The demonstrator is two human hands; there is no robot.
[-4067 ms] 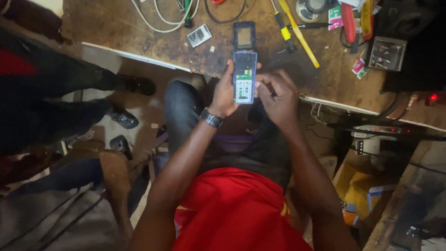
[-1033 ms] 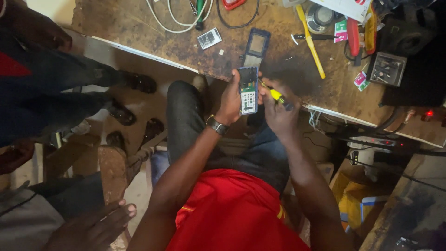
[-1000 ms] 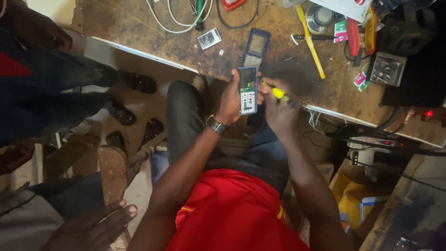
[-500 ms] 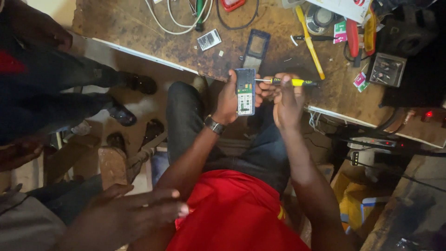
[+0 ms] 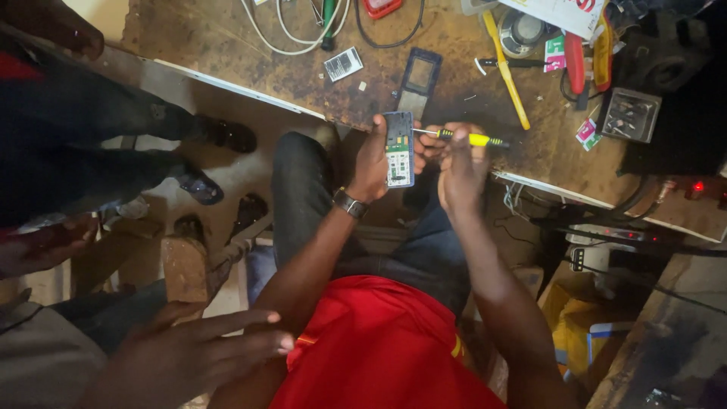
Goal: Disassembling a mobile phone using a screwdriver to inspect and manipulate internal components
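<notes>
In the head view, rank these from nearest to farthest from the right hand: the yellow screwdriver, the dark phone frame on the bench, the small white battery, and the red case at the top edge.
1. Yellow screwdriver: held in the right hand.
2. Phone frame: on the bench, just above and left.
3. White battery: farther left on the bench.
4. Red case: at the top edge, farthest.

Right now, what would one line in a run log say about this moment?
left hand: holds opened phone upright | right hand: holds yellow-handled screwdriver, tip at phone's edge | behind: cluttered workbench | lower left: another person's hand
</notes>
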